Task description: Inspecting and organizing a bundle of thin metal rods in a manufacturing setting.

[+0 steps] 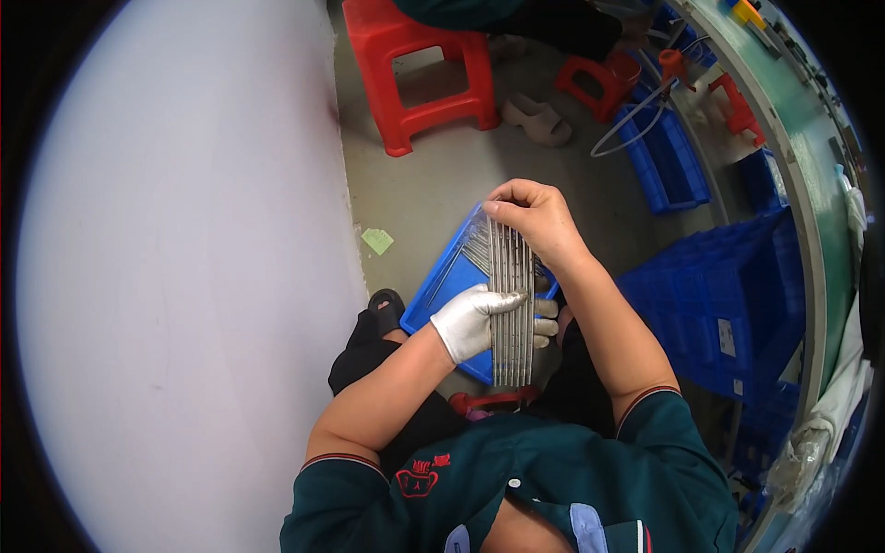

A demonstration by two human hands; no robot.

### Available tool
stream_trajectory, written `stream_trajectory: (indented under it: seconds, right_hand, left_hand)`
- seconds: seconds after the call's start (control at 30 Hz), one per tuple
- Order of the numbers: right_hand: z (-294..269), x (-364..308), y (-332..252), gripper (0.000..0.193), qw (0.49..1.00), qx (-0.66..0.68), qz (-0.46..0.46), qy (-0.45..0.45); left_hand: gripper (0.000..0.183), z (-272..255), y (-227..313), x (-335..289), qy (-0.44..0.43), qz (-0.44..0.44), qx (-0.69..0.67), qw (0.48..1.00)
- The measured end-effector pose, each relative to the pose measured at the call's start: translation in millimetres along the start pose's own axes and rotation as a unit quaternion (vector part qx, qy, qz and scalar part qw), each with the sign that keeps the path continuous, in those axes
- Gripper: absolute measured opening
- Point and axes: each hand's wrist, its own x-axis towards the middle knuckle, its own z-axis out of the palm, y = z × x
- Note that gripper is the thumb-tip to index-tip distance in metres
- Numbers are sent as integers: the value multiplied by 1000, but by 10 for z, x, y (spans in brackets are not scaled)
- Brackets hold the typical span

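Note:
A row of thin metal rods (512,346) lies side by side across my left hand (468,323), which wears a whitish glove with grey-stained fingertips. The thumb presses over the rods while the fingers pass beneath them. At the far end of the row, my bare right hand (542,226) has thumb and fingertips pinched together on the rod tips; exactly how many it grips is hidden. Below both hands sits a blue tray (458,278), holding more loose thin rods (476,252) toward its far side.
A white wall (184,276) runs along the left. Ahead stand a red stool (419,101) and a beige shoe (537,120). Blue crates (714,313) are stacked at right, beside a green-topped bench (816,184). A pale green paper (377,241) lies on the floor. Another person's dark-clothed leg shows at the top.

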Motion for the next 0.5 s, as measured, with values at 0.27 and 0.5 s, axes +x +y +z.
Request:
stream_trajectory:
  seconds: [0.27, 0.5]
  right_hand:
    - [20, -24, -27, 10, 998, -57, 1, 15]
    - [-51, 10, 24, 12, 999, -13, -23, 27]
  left_hand:
    - [54, -2, 2, -13, 9, -2, 12, 1000]
    - [49, 79, 18, -22, 8, 6, 5, 1000]
